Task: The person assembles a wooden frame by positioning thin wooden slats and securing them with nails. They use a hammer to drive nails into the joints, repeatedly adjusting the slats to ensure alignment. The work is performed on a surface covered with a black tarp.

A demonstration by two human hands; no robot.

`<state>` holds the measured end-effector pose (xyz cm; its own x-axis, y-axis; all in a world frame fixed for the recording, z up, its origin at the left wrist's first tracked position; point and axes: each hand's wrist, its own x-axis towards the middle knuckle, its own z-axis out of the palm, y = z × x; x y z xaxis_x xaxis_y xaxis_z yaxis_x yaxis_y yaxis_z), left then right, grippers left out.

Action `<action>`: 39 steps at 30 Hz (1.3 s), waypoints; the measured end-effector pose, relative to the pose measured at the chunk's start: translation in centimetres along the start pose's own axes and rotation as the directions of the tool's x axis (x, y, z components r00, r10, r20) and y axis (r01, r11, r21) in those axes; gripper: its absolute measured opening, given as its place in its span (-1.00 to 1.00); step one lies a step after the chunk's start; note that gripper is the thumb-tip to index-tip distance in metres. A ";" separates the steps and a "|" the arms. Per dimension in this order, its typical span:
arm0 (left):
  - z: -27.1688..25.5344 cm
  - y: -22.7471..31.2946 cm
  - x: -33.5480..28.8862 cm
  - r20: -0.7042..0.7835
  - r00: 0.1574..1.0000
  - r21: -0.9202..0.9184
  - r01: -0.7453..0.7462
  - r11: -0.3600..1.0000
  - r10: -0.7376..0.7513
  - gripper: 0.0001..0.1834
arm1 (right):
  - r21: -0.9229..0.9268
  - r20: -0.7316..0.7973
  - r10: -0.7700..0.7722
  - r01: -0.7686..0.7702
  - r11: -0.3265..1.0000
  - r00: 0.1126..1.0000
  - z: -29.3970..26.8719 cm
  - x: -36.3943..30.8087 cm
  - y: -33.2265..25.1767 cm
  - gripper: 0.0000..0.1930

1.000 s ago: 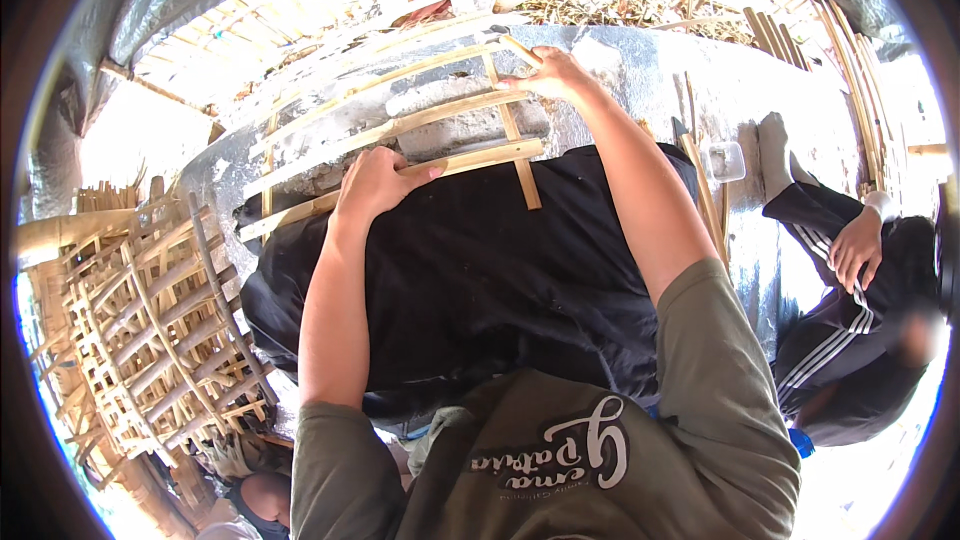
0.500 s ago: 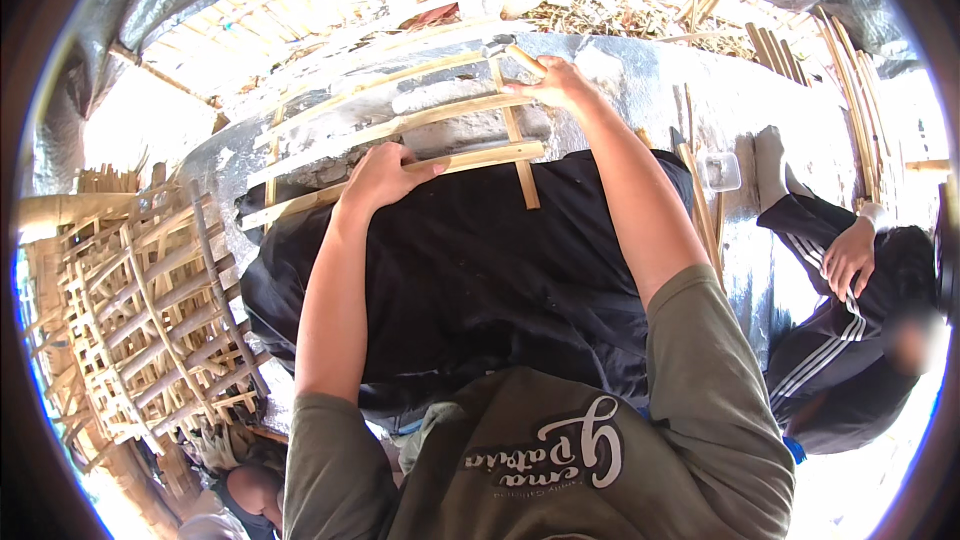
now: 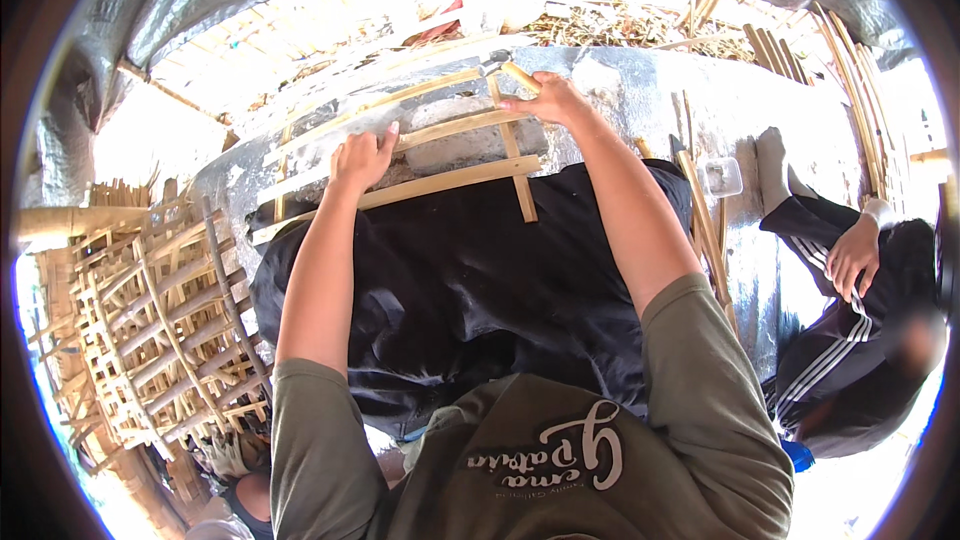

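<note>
A light frame of bamboo slats lies in front of me, its long strips joined by short crosspieces. Its near strip rests against the black cloth over my lap. My left hand is closed on the middle strip, left of centre, thumb pointing up; its other fingertips are partly hidden. In my right hand is a hammer with a pale wooden handle, gripped close to its metal head. That head sits by the frame's far right corner, and the fingers of this hand also reach the strip below.
A stack of finished-looking slatted lattices stands at left. On the right a person in dark striped clothing sits near a clear plastic container. Long strips lie beside my right arm; shavings are heaped at the back.
My left hand has left the near strip and moved farther away onto the middle strip. The right hand still holds the hammer at the far right corner, slightly lower in view.
</note>
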<state>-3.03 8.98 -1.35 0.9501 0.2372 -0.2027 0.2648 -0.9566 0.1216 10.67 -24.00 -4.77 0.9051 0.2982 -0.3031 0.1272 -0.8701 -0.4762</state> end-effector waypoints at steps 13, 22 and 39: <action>1.5 2.2 -1.4 -0.510 0.842 0.065 -0.169 0.983 0.178 -0.37 | 0.000 -0.009 0.062 -0.062 0.998 0.998 0.3 -0.6 -0.1 0.24; 0.8 1.1 -0.1 -0.051 0.997 -0.064 0.048 0.997 -0.051 -0.31 | -0.035 0.015 0.065 -0.065 0.997 0.998 -0.4 -1.1 -1.3 0.19; 0.1 10.1 12.2 0.229 0.930 -0.237 -0.234 0.943 0.288 -0.07 | 0.104 -0.083 0.058 -0.049 0.993 0.995 -1.1 -3.3 -1.7 -0.12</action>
<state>11.22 2.17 -2.73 0.9217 -0.0943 -0.3762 0.0662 -0.9175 0.3921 7.90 -23.94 -2.01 0.9413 0.2142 -0.2609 0.0401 -0.8382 -0.5439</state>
